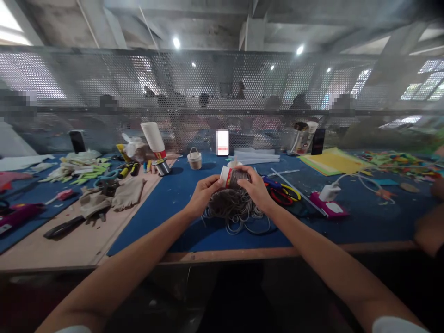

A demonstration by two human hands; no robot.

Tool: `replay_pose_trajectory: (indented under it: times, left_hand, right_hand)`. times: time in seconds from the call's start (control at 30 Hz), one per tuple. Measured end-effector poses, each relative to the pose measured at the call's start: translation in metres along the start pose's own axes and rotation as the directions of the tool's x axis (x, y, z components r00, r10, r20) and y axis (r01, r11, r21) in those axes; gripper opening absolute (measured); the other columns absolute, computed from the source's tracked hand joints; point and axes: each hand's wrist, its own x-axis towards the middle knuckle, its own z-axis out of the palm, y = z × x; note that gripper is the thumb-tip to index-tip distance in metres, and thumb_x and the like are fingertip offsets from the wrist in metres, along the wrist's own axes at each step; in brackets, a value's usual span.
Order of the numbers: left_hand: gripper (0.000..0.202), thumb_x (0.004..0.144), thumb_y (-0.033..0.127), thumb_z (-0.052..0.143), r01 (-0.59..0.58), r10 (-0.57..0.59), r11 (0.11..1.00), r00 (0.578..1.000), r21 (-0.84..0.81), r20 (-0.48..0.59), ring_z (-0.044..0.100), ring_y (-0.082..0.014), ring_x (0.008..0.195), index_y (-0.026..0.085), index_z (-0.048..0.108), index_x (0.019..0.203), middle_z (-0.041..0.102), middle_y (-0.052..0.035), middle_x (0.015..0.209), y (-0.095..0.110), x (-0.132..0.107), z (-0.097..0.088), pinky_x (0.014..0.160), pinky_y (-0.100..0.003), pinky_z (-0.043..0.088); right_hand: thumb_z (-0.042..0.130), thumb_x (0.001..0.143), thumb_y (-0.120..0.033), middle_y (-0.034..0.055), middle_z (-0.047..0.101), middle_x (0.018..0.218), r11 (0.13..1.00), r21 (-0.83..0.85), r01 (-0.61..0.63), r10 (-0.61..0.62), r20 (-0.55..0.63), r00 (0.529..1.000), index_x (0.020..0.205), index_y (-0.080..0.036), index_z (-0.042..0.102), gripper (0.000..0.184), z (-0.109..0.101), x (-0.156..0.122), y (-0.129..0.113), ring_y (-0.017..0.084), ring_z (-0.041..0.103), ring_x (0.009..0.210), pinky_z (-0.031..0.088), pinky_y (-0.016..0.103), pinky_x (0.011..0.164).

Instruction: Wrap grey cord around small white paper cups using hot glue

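A paper cup [226,174], white with a red band, lies tilted on its side between my hands, and grey cord [240,178] is wrapped round part of it. My left hand [205,190] grips the cup's white end with thumb and fingers. On the cord-covered part, my right hand [255,186] is closed, thumb in front and fingers over the top. Below both hands a loose heap of grey cord [233,209] spreads over the blue mat [156,222]. Scissors [286,194] with red and yellow handles lie just right of my right hand.
A small basket-like cup with a handle [195,160] stands behind. Stacked paper cups [153,138], a metal tin [161,167] and gloves [128,193] are left. A pink power strip [329,206], coloured sheets [335,161] and another person's arm [430,226] are right. A perforated screen [222,83] closes the back.
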Motion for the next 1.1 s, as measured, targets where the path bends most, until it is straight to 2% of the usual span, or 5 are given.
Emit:
replay_pose_trajectory:
  times: [0.2, 0.43, 0.63, 0.87, 1.1]
  left_hand:
    - [0.038, 0.085, 0.044, 0.071, 0.027, -0.028, 1.0, 0.999, 0.011, 0.027, 0.067, -0.0209, 0.092, 0.015, 0.074, 0.111, 0.075, -0.0071, 0.098, 0.0007, -0.003, 0.0033, 0.088, -0.032, 0.051]
    - [0.038, 0.085, 0.045, 0.07, 0.006, -0.008, 0.994, 1.0, 0.112, 0.021, 0.065, -0.0211, 0.093, 0.017, 0.075, 0.11, 0.074, -0.0062, 0.1, 0.0043, -0.0053, 0.0064, 0.088, -0.031, 0.048]
    - [0.04, 0.087, 0.048, 0.067, 0.012, -0.017, 0.981, 1.0, 0.194, 0.023, 0.063, -0.0195, 0.088, 0.017, 0.074, 0.113, 0.074, -0.0053, 0.098, 0.008, -0.0081, 0.0087, 0.08, -0.028, 0.048]
    - [0.04, 0.087, 0.047, 0.067, 0.029, -0.035, 0.987, 0.999, 0.156, 0.035, 0.064, -0.02, 0.087, 0.017, 0.073, 0.114, 0.074, -0.0055, 0.096, 0.0054, -0.0085, 0.0089, 0.081, -0.029, 0.048]
    - [0.041, 0.084, 0.048, 0.07, 0.039, -0.04, 0.993, 0.999, 0.109, 0.012, 0.066, -0.022, 0.088, 0.019, 0.074, 0.112, 0.075, -0.0063, 0.097, 0.0079, -0.0083, 0.0093, 0.081, -0.03, 0.049]
  right_hand:
    - [0.056, 0.074, -0.019, 0.0049, 0.066, 0.111, 1.0, 0.014, -0.022, 0.023, -0.034, 0.999, 0.11, -0.022, 0.061, 0.036, 0.0017, -0.0018, -0.001, 0.023, 0.06, 0.105, 0.047, 0.039, 0.097]
    - [0.061, 0.078, -0.029, 0.0064, 0.064, 0.12, 0.997, 0.067, -0.036, 0.037, -0.023, 0.999, 0.111, -0.022, 0.061, 0.034, -0.0005, -0.0003, -0.0013, 0.024, 0.058, 0.115, 0.041, 0.042, 0.106]
    - [0.061, 0.072, -0.025, 0.0071, 0.063, 0.121, 0.997, 0.054, -0.047, 0.047, -0.002, 0.999, 0.113, -0.022, 0.059, 0.042, 0.0008, 0.0, -0.0006, 0.025, 0.058, 0.114, 0.041, 0.043, 0.106]
    - [0.058, 0.073, -0.021, 0.0046, 0.064, 0.115, 0.999, 0.023, -0.047, 0.048, -0.017, 0.999, 0.11, -0.022, 0.061, 0.037, 0.0005, -0.001, -0.0017, 0.022, 0.059, 0.107, 0.044, 0.04, 0.101]
    - [0.057, 0.082, -0.031, 0.0035, 0.066, 0.117, 0.992, 0.095, -0.077, 0.074, 0.044, 0.996, 0.11, -0.024, 0.063, 0.03, -0.0041, 0.001, -0.0011, 0.023, 0.06, 0.11, 0.045, 0.041, 0.101]
